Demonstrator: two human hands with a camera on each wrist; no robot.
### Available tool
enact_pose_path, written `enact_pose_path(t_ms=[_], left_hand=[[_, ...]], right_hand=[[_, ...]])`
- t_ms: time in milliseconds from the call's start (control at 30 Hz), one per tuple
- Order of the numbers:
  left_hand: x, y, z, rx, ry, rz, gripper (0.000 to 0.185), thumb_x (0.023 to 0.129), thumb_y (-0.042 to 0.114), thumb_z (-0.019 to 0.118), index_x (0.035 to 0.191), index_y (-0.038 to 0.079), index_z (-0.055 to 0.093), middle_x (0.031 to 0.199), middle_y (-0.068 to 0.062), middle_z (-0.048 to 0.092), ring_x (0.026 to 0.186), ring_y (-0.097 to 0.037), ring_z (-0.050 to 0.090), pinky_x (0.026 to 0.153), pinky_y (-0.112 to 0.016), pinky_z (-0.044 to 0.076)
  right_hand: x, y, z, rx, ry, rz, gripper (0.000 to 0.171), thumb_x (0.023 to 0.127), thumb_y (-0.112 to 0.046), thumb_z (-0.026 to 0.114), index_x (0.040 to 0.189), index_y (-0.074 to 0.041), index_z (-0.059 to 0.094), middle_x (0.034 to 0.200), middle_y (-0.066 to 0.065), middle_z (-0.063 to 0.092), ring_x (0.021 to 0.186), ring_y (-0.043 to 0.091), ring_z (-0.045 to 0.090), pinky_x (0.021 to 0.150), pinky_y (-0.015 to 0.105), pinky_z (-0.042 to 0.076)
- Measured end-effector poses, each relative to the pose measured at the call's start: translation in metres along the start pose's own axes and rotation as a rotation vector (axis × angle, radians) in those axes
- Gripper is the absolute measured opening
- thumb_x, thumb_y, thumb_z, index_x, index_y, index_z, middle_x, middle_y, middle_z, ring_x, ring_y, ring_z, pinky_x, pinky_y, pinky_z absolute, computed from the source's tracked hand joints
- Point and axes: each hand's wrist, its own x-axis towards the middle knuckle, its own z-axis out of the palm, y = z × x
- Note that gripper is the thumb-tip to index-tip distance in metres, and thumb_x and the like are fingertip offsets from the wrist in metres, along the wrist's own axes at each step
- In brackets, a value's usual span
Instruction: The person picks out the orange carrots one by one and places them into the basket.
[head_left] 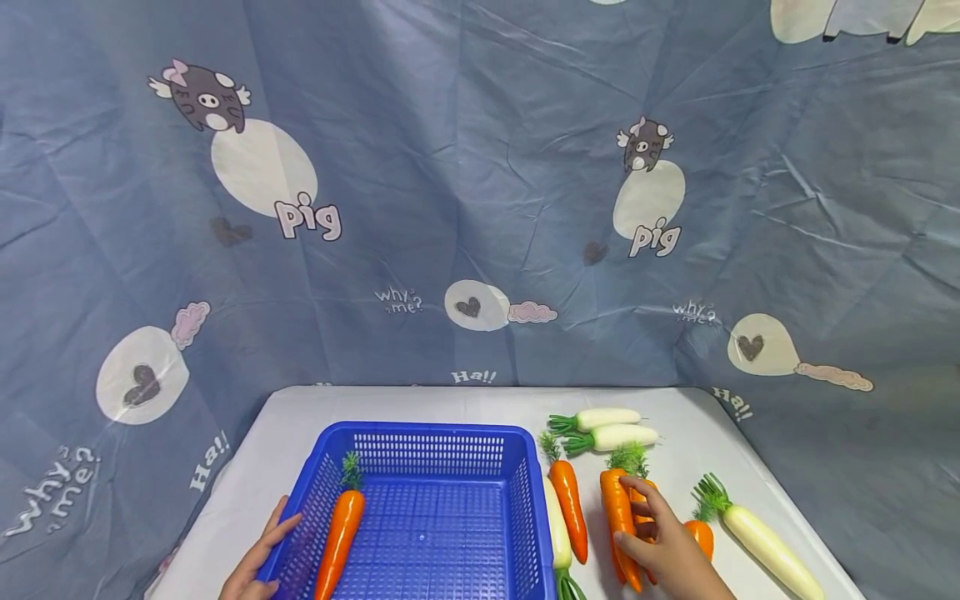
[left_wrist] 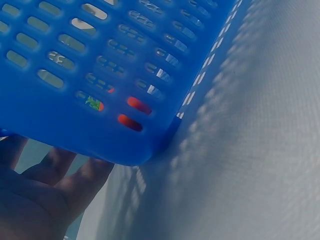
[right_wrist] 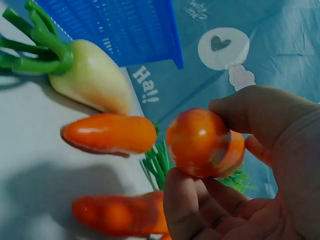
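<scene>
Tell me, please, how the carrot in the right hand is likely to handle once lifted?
The carrot looks glossy and moulded, so probably stiff, light and a bit slippery. Its round tapered body would likely roll if set down. The right hand has its fingers curled round it, which seems secure.

The basket takes up the middle of the worktop, its walls barring any low sideways pass; inside, one carrot lies along the left wall and the rest of the floor is bare. Toward the right edge, carrots and white radishes lie close together with narrow gaps between. The far edge is free
</scene>
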Motion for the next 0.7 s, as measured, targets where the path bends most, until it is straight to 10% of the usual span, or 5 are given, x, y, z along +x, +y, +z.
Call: enact_pose_path(t_ms=[700], left_hand=[[0.0,0.002,-0.002,-0.006,-0.005,-0.071,0.076,0.081,0.012,0.042,0.148,-0.006,0.012,0.145,0.042,-0.002,0.122,0.026,0.017,0.088,-0.019,0.041]], right_hand=[[0.002,-0.023,0.019,0.057,-0.017,-0.034,0.073,0.083,-0.03,0.074,0.143,-0.035,0.033,0.136,0.019,0.046,0.11,0.029,0.055,0.076,0.038,0.053]])
